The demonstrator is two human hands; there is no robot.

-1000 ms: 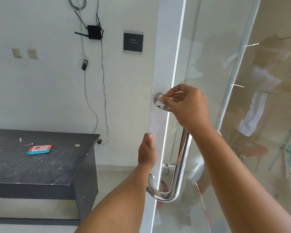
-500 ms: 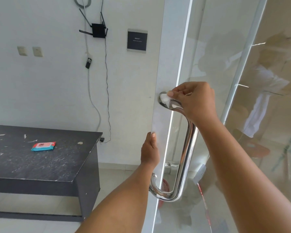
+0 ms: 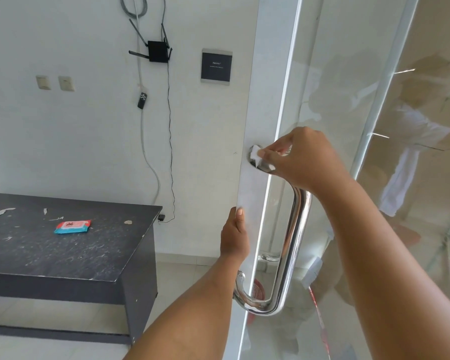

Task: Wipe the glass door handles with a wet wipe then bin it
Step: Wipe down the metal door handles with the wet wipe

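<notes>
- Fingers of the right hand (image 3: 304,157) are curled together and pinch a small white wet wipe (image 3: 255,153), pressing it onto the top end of the curved polished steel door handle (image 3: 294,242).
- Wipe sits bunched at the fingertips, right where the handle's upper bend meets the frosted edge strip of the clear glass door (image 3: 322,74).
- Left hand (image 3: 234,235) grips the door's near edge between the handle's two mounts. Its thumb lies flat on the frosted strip and its other fingers go round behind the edge, out of sight.
- Handle's lower bend shows bare below the left wrist.
- Red basket (image 3: 257,289) shows through the glass behind that lower bend.
- Black scuffed table (image 3: 63,255) stands at the left, against the white wall.
- Red and blue pack of wipes (image 3: 72,226) lies flat on the surface, nearer its far edge than its front edge.
- Black router with antennas (image 3: 156,51), a dark square wall plate (image 3: 216,66) and a small black remote (image 3: 142,100) hang on the wall.
</notes>
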